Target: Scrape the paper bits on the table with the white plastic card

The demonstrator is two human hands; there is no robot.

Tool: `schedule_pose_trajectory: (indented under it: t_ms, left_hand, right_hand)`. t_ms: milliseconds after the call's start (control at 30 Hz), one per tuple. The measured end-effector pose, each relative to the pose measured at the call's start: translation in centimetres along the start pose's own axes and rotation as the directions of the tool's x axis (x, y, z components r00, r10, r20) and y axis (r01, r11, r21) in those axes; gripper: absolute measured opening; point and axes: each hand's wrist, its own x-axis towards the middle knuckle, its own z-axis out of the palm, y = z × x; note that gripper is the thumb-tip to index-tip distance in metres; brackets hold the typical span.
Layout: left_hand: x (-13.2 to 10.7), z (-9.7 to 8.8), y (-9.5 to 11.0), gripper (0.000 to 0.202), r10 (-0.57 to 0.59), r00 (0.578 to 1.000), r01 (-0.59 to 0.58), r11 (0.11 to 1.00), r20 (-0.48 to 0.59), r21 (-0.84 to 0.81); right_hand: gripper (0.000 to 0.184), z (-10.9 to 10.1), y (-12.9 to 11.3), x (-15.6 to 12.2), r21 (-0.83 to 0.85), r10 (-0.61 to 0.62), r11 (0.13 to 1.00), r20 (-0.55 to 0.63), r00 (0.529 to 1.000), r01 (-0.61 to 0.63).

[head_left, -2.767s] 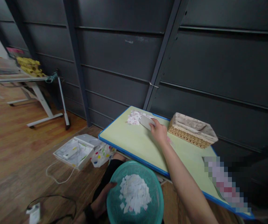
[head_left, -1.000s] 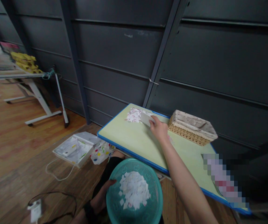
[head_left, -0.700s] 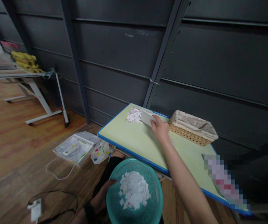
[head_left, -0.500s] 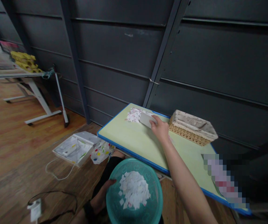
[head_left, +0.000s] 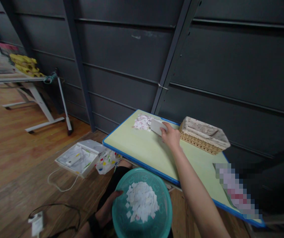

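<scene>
A: What does your right hand [head_left: 171,136] have?

B: It's pinched on one end of a pale card [head_left: 156,126]. The card's far end is at the edge of the loose scraps [head_left: 142,122], which lie at the far left of your table [head_left: 132,142]. Whether the card's lower edge touches the tabletop, I can't tell.

A: And your left hand [head_left: 111,206]?

B: That one is clamped on the side of your green bowl [head_left: 166,211], thumb over the rim (the other fingers are mostly hidden, so I can't say how they sit). The bowl is near your knees, just in front of the table, with a white heap of paper bits [head_left: 143,201] inside.

A: Which step would you say you're in?

B: As I judge it, you're working the card against the scraps to gather them; they spread a little loosely around its end.

A: What does the next move call for?

B: Probably a low, flat card edge and a light push, since pieces that thin could slip under it or scatter. You'd also want the bowl held level, and your knuckles clear of the wicker basket [head_left: 198,141] standing just to their right.
</scene>
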Motion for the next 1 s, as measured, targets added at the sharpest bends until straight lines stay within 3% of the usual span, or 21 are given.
schedule_pose_trajectory:
  t_ms: [267,433,1000]
  left_hand:
    - [-0.10,-0.01,-0.04,0.063,0.011,1.000,-0.011,1.000,0.015,0.007]
    - [-0.04,0.02,-0.24,0.053,0.051,0.999,-0.052,0.998,0.017,0.029]
    - [-0.10,0.01,-0.03,0.054,0.018,1.000,-0.018,1.000,0.000,-0.005]
  right_hand:
    - [0.040,-0.50,-0.04,-0.06,-0.023,0.046,0.999,0.004,0.999,-0.046]
    - [0.040,-0.44,-0.16,-0.08,-0.040,0.003,0.999,0.023,1.000,-0.003]
    - [0.039,-0.84,0.29,0.00,0.127,-0.006,0.992,-0.017,1.000,0.008]
